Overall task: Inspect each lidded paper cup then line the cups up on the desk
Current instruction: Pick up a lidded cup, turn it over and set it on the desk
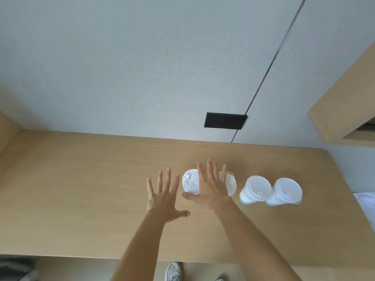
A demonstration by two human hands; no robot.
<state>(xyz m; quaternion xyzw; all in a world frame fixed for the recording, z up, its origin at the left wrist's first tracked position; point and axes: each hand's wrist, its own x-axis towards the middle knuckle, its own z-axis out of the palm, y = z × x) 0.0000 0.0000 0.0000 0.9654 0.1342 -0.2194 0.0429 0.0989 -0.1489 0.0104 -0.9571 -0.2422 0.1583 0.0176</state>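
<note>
Standing white-lidded paper cups (pixel 256 189) abreast.

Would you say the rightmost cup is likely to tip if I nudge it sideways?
Probably, if pushed high: the rightmost cup looks tall, with a base narrower than its lid. It likely weighs little, being paper, though its contents are hidden. It stands close beside its neighbour, which could get knocked.

Pale grey-blue wall (pixel 125 63) w/ a thin dark vertical seam (pixel 272 63) running down to the bench. Black rectangular wall plate (pixel 225 121) just above the bench's back edge. Light wood bench (pixel 81 199); matching wood shelf unit (pixel 349 102) upper right. White bedding (pixel 366 203) at far right. Beige floor (pixel 81 269) below the front edge. Soft, even light.
</note>
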